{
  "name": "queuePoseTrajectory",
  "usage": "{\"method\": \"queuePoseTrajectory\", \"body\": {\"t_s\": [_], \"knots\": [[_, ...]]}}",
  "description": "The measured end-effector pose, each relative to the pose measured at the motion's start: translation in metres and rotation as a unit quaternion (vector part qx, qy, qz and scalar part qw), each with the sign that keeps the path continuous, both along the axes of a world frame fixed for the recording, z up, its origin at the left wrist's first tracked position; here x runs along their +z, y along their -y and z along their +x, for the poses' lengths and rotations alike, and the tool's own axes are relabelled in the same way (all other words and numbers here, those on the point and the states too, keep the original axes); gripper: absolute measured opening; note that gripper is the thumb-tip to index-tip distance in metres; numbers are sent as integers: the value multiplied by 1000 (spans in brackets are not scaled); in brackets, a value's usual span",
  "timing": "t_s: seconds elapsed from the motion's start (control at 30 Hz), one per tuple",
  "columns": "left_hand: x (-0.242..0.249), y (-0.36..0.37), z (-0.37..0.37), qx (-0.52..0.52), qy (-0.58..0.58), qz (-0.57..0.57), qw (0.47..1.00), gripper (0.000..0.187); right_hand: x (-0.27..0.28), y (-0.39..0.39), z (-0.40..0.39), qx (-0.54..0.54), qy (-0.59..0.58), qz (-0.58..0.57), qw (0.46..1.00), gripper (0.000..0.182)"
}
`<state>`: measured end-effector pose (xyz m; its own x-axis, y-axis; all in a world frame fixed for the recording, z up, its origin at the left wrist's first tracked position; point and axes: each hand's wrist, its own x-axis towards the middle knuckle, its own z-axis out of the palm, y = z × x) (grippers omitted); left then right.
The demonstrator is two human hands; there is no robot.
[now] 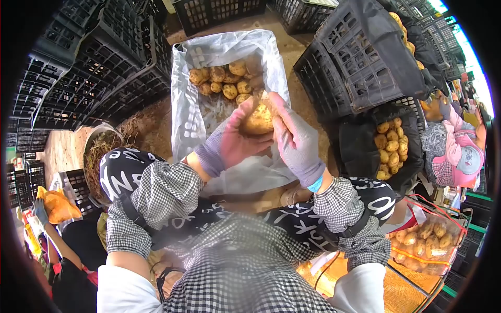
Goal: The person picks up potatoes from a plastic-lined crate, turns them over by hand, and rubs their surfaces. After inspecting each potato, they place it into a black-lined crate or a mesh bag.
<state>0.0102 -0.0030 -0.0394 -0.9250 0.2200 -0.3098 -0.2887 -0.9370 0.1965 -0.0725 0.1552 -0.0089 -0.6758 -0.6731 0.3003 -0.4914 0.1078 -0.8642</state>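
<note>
A large yellow-brown potato (258,120) is held between my two gloved hands, above the near part of a crate lined with white plastic (180,112). My left hand (235,133), in a pink and grey glove, cups it from the left and below. On the right side my right hand (298,138), in a similar glove, has its fingers against the potato. Several soil-marked potatoes (229,91) lie at the far end of the lined crate, beyond my hands.
Black crates (94,68) are stacked at the left, and more (355,57) at the right. A dark-lined crate (355,146) holds potatoes. A bucket (88,151) with roots stands left. Other people (454,151) are at the right and lower left. A mesh-sided container (425,245) holds potatoes.
</note>
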Motion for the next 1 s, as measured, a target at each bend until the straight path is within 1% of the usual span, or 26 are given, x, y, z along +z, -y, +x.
{"method": "queuePoseTrajectory", "body": {"t_s": [0.07,0.1,0.13,0.17,0.23,0.27,0.3,0.33,0.37,0.4,0.47,0.5,0.57,0.6,0.63,0.67,0.7,0.77,0.83,0.87,0.93,0.97,1.0], "knots": [[0,5,5,-33,-12,-6,999,55,-5,3,-12,-4,-93,-39,995,46],[0,7,7,-50,-19,-9,999,56,-5,3,-12,4,-110,-34,993,49],[-1,6,7,-50,-11,18,999,58,-4,2,-11,11,-127,-28,991,51],[-3,6,7,-50,-3,44,998,61,0,-2,-2,29,-113,1,993,51],[-19,9,9,-69,-33,86,993,65,0,-2,6,67,-117,35,990,50],[-36,14,12,-92,-69,103,988,66,1,-2,9,85,-119,52,988,50],[-29,13,11,-97,-54,85,990,67,6,-9,10,116,-112,124,979,45],[-21,13,10,-102,-39,68,992,68,6,-11,9,119,-103,138,978,43],[-13,8,11,-87,28,17,996,69,7,-13,9,121,-94,153,976,42],[0,5,10,-72,95,-35,992,70,1,-11,6,96,-83,111,986,42],[3,7,12,-59,81,-2,995,69,-7,-9,3,56,-47,47,996,49],[8,7,12,-52,74,14,996,68,-9,-9,2,41,-23,24,999,57],[20,0,13,-31,149,-82,985,66,-9,-9,5,51,-20,8,998,64],[25,-3,13,-18,186,-129,974,65,-9,-8,12,76,-41,14,996,63],[10,2,15,-37,166,-92,981,65,-9,-8,14,84,-55,13,995,61],[-18,12,19,-57,146,-56,986,66,-10,-7,16,92,-70,11,993,60],[-33,18,21,-78,126,-20,989,66,-12,-6,13,82,-79,2,993,59],[13,2,12,-16,160,2,987,66,-16,-7,6,47,-52,19,997,56],[14,3,11,-27,88,45,995,66,-18,-9,4,25,-41,46,998,54],[-15,14,17,-67,0,75,995,66,-16,-8,8,44,-39,36,998,56],[-36,18,17,-103,-121,71,985,65,-13,-7,18,82,-34,16,996,60],[-45,15,15,-100,-152,38,983,65,-11,-6,19,86,-62,26,994,62],[-44,13,12,-102,-158,82,979,65,-10,-6,20,89,-91,36,991,64]]}}
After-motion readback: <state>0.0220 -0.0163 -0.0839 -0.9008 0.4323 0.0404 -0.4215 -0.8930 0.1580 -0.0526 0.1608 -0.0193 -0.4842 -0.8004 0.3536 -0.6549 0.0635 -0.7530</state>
